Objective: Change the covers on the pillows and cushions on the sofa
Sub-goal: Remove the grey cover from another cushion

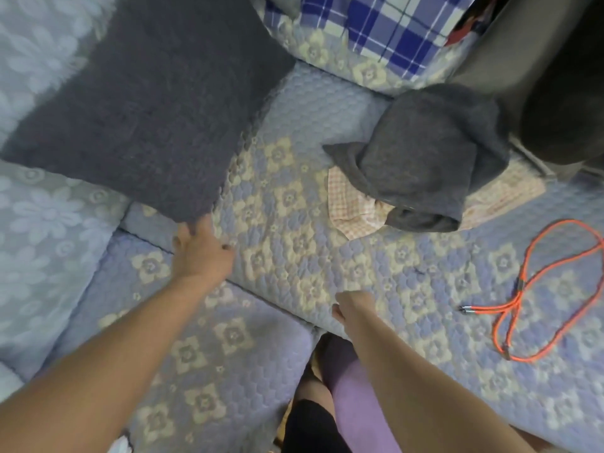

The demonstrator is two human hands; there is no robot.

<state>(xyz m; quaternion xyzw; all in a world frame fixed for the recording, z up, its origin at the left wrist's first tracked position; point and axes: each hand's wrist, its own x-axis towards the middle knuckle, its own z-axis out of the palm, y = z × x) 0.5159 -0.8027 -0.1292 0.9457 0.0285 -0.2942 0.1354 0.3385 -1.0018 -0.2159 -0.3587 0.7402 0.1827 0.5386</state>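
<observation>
Two bare arms reaching down over a lilac quilted sofa cover with cream flower motifs, seen from a head-worn camera. Left hand at the near corner of a large dark grey fuzzy cushion, fingers curled round that corner and gripping it. Cushion lying flat and angled across the upper left of the sofa seat, partly over a pale blue floral-embossed back pad. Right hand at the front edge of the raised quilted seat pad, fingers closed into a fist on the fabric edge; whether pinching it, cannot tell.

Crumpled dark grey fuzzy cushion cover heaped on the seat to the right, well apart from the cushion, on top of a pink-and-white checked cloth. Orange braided charging cable looped on the seat at far right, metal plugs pointing left. Blue-and-white plaid fabric bunched at the top against the sofa back. Purple-clad leg visible below, between the two seat sections.
</observation>
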